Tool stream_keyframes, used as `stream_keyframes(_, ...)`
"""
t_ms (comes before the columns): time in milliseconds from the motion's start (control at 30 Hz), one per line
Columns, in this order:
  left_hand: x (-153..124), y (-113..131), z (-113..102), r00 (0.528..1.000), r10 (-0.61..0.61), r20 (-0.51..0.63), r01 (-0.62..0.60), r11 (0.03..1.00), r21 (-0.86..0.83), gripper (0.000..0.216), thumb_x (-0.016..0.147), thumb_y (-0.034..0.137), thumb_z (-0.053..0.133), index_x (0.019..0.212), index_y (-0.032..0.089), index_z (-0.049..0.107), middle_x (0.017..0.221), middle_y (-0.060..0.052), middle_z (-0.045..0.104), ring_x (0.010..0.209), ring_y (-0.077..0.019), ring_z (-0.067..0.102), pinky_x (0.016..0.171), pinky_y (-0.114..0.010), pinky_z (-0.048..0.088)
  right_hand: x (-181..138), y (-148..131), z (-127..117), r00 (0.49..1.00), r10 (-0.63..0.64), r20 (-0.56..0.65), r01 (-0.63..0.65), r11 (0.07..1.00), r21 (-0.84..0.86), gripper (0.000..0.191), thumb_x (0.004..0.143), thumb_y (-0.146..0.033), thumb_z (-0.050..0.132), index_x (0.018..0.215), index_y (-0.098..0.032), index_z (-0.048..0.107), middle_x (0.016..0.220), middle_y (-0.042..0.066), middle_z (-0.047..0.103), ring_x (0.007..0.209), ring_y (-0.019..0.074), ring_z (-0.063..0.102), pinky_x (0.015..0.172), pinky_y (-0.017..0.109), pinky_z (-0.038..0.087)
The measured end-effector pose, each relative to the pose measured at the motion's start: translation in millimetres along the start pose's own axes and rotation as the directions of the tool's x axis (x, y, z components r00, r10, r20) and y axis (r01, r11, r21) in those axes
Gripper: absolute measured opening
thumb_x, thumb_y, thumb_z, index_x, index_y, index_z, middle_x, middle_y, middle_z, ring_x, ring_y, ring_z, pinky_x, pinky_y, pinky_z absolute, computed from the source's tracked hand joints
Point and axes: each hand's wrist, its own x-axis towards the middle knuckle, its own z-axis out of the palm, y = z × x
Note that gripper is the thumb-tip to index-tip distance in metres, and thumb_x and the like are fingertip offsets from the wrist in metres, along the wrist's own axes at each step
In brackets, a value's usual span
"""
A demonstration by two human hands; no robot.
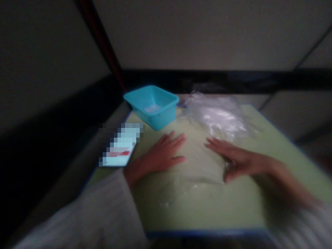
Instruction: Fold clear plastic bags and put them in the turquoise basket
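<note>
A thin, see-through plastic bag point(202, 162) lies spread on the yellow-green table point(207, 214), its crinkled near edge catching some light. On its left side rests my left hand point(166, 152), palm down with the fingers apart. Over the bag's right side is my right hand point(238, 159), its fingers stretched out and the thumb held away from them. I see nothing gripped in either hand. Blur and dim light hide the bag's exact outline.
A turquoise plastic basin point(166, 117) with something pale inside stands at the back left. Right of it lies a shiny heap of clear plastic bags point(220, 116). A phone-like lit screen point(120, 147), partly pixelated, lies at the left edge. Walls rise behind the table.
</note>
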Motion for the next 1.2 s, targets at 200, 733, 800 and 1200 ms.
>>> stream_keyframes(200,-2,-15,4,0.998,-0.027,-0.053,0.024,0.999,-0.046,0.068,0.091,0.055,0.039,0.146,0.019,0.022,0.155,-0.011,0.022,0.143,-0.0318,0.015,0.113,-0.048,0.017,-5,1,0,0.991,-0.097,-0.097,0.105,0.991,0.087,0.09,0.071,-0.055,0.07,0.146,-0.025,0.03,0.156,0.011,0.018,0.141,0.0342,0.017,0.111,0.057,0.02)
stream_keyframes(733,-9,63,-7,0.829,0.465,-0.311,-0.536,0.82,-0.203,0.034,0.093,0.016,0.039,0.12,0.006,0.056,0.128,-0.014,0.058,0.127,-0.0196,0.047,0.11,-0.032,0.036,22,-20,17,0.895,0.026,-0.446,0.15,0.922,0.356,0.02,0.094,-0.029,0.047,0.094,-0.017,0.063,0.088,0.005,0.069,0.08,0.0165,0.064,0.07,0.03,0.053)
stream_keyframes(800,-12,67,-5,0.814,0.527,-0.244,-0.577,0.782,-0.238,0.038,0.094,0.021,0.04,0.127,0.005,0.051,0.135,-0.015,0.052,0.133,-0.0203,0.039,0.113,-0.032,0.032,28,-20,22,0.867,0.008,-0.498,0.167,0.938,0.305,0.021,0.094,-0.027,0.045,0.099,-0.018,0.063,0.095,0.006,0.07,0.087,0.0182,0.065,0.076,0.034,0.054)
stream_keyframes(1200,-22,78,-12,0.748,0.655,-0.108,-0.649,0.687,-0.327,0.058,0.091,0.045,0.043,0.138,0.01,0.041,0.148,-0.011,0.036,0.141,-0.0243,0.024,0.117,-0.04,0.019,36,-8,42,0.913,-0.279,-0.297,0.255,0.96,-0.119,0.053,0.098,-0.035,0.038,0.147,-0.019,0.026,0.151,0.01,0.031,0.141,0.0205,0.022,0.115,0.046,0.023)
